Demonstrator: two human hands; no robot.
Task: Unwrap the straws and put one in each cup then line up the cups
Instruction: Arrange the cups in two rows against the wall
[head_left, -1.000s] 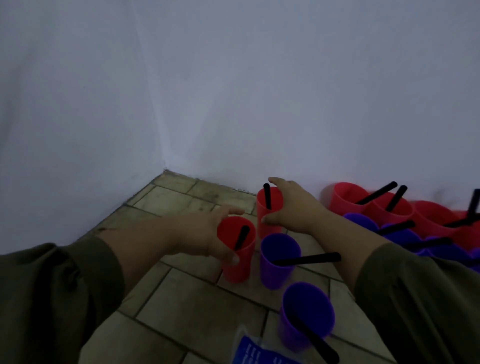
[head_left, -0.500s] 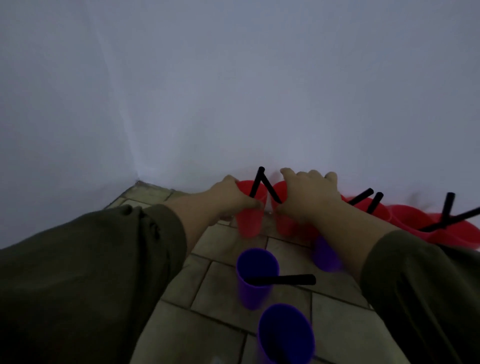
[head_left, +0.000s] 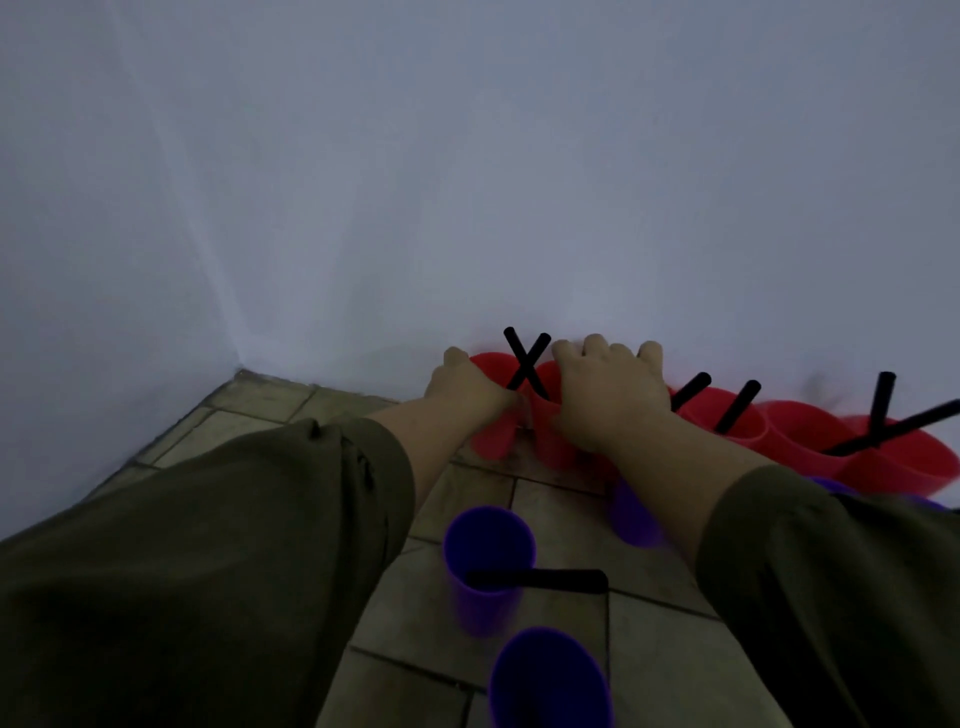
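L hand (head_left: 467, 387) grips tapered left red cup (head_left: 493, 439), R hand (head_left: 608, 397) grips right red cup (head_left: 553, 447); black straws (head_left: 524, 366) crossed.

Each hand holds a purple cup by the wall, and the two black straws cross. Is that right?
Not quite. The head view shows the left hand and right hand holding red cups, not purple: the left cup and the right cup. The purple cups stand unheld, nearer the person. The rest holds: by the wall, straws crossing.

Pale walls (head_left: 519, 182) meet in a corner – worn tiled floor (head_left: 270, 405), dim light.
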